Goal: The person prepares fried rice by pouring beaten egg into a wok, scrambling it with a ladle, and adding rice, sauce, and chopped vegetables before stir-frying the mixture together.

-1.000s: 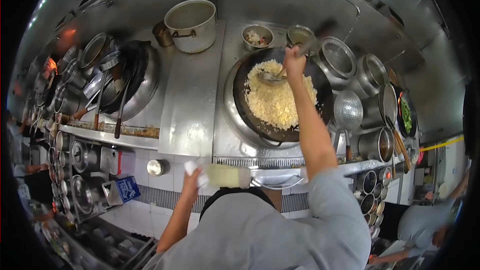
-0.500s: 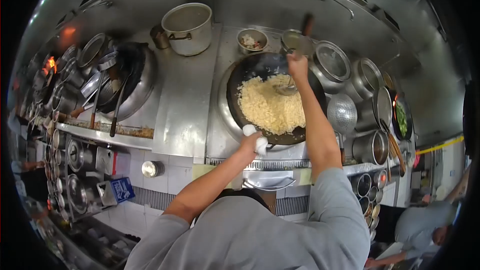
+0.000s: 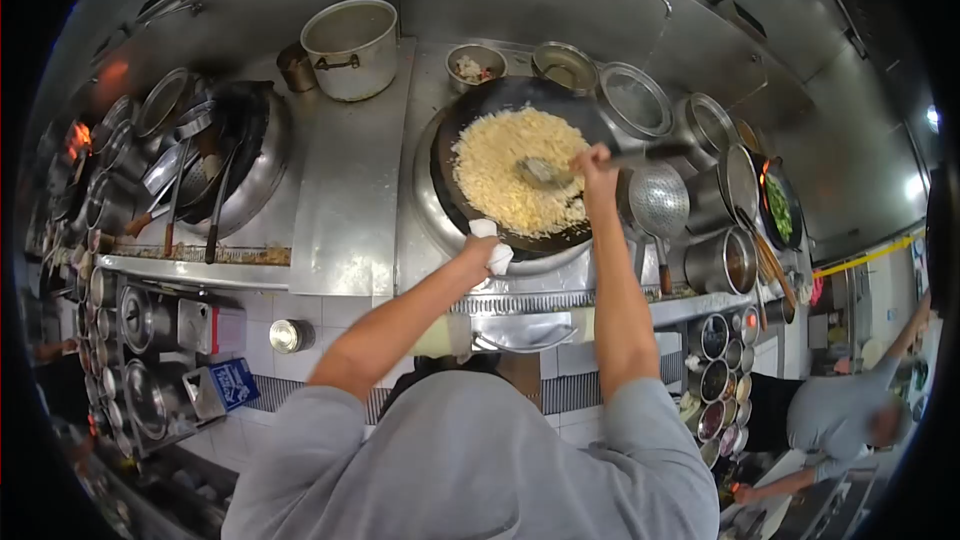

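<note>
A large black wok (image 3: pixel 445 165) holds a heap of yellow fried rice (image 3: pixel 500 145). My right hand (image 3: pixel 597 170) is closed around the handle of a ladle (image 3: pixel 543 174), whose bowl lies in the rice. The handle's far end is blurred and points right. At the wok's near rim my left hand (image 3: pixel 478 252) grips a folded white cloth (image 3: pixel 492 246). The cloth hides whatever part of the wok is under it.
A big pot (image 3: pixel 350 50) stands behind, left of a small bowl with food scraps (image 3: pixel 476 67). On the right are a perforated skimmer (image 3: pixel 659 200) and several strainers and pots. Another wok (image 3: pixel 262 160) holds utensils on the left. A co-worker (image 3: pixel 840 415) bends at far right.
My right hand has come nearer, and the ladle handle has swung from pointing away to pointing right. The rice has shifted and spread in the wok. The camera view has moved slightly.
</note>
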The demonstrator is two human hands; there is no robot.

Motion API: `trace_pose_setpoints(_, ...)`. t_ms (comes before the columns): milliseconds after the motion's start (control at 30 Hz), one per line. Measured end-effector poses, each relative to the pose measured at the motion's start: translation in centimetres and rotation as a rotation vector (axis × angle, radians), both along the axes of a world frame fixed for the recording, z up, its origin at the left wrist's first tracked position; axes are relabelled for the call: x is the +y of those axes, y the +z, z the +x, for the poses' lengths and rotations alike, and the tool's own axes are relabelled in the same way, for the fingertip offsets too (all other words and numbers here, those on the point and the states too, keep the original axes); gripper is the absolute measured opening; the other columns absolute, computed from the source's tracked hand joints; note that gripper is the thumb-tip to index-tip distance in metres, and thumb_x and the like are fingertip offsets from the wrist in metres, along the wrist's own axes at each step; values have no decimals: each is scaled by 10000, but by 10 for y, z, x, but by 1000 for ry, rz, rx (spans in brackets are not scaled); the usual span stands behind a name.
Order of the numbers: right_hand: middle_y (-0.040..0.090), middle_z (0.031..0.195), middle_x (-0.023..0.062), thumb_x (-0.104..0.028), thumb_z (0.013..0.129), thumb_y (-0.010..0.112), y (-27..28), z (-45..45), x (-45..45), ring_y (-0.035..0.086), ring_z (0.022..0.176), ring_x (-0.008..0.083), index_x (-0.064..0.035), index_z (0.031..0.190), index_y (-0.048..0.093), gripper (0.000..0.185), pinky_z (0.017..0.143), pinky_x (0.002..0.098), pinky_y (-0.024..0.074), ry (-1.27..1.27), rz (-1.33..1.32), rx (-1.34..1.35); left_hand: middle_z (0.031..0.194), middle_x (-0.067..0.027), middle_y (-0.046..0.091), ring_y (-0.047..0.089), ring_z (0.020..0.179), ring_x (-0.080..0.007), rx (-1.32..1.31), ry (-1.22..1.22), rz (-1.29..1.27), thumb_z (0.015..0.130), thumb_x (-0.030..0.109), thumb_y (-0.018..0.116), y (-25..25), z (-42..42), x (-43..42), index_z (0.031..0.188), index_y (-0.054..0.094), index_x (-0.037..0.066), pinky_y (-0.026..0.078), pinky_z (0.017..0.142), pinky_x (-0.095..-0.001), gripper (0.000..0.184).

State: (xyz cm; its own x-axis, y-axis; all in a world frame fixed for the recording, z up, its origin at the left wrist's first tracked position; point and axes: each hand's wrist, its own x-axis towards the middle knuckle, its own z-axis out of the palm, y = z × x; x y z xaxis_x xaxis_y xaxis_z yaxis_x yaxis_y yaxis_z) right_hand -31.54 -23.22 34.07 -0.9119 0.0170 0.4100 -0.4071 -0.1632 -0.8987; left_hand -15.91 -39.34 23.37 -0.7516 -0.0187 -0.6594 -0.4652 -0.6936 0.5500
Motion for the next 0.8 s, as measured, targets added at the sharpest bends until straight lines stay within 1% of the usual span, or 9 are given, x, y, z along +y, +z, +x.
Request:
trace_pose_setpoints(133,356,547,-59,-106,887,599,116,58,-3,347,453,79,-143,704,432,250,461,263,345,62,-348,-3,843,-101,584,645,729,-250,-6,39,58,893,2,473,98,62,-16,1045,485,60,565,599,-432,164)
trace_pose_setpoints(233,295,543,-63,-79,899,565,76,77,-34,263,430,77,-157,704,378,281,430,261,278,-117,-249,-145,797,-67,544,574,624,-213,219,98,5,849,5,505,21,53,-11,978,492,59,498,516,-383,140)
trace_pose_setpoints(333,333,543,-30,-41,910,558,61,53,-22,344,460,106,-133,719,358,291,484,317,372,93,-371,-70,773,-57,536,567,629,-198,248,42,101,831,-4,494,4,111,-18,970,481,76,471,507,-336,161)
trace_pose_setpoints(367,332,549,-30,-46,912,559,83,55,-16,340,467,113,-141,736,362,281,497,325,378,100,-426,-108,822,-69,560,591,669,-212,226,-77,118,851,-15,480,72,147,-34,998,484,81,500,539,-344,176)
trace_pose_setpoints(433,312,541,-44,-48,913,550,126,69,2,321,461,96,-177,744,378,273,487,287,373,163,-391,-61,835,-85,570,612,693,-236,117,71,149,876,-20,463,99,159,-30,1005,493,72,536,566,-375,162)
trace_pose_setpoints(500,316,540,-49,-54,910,552,154,103,1,328,456,84,-163,733,374,274,472,274,372,117,-389,-70,831,-100,591,640,740,-258,89,99,170,849,-37,517,87,138,-21,995,516,24,564,594,-371,157)
trace_pose_setpoints(600,316,536,-40,-58,911,549,79,114,-7,326,448,79,-140,724,364,275,469,264,370,16,-307,-49,825,-92,565,618,691,-227,171,154,112,827,-19,556,31,74,-5,1023,505,21,524,522,-378,207)
trace_pose_setpoints(700,312,518,-25,-102,942,500,49,97,-11,325,434,104,-154,743,364,247,449,295,375,52,-247,13,906,-110,600,647,771,-241,225,110,12,796,-64,525,-25,116,0,1087,504,17,546,582,-363,303)
trace_pose_setpoints(800,265,526,-27,-69,939,478,111,84,12,297,445,109,-138,724,356,256,502,285,400,77,-338,-7,920,-72,587,631,765,-215,109,7,-7,804,-92,458,90,183,-32,1126,496,91,553,632,-359,372)
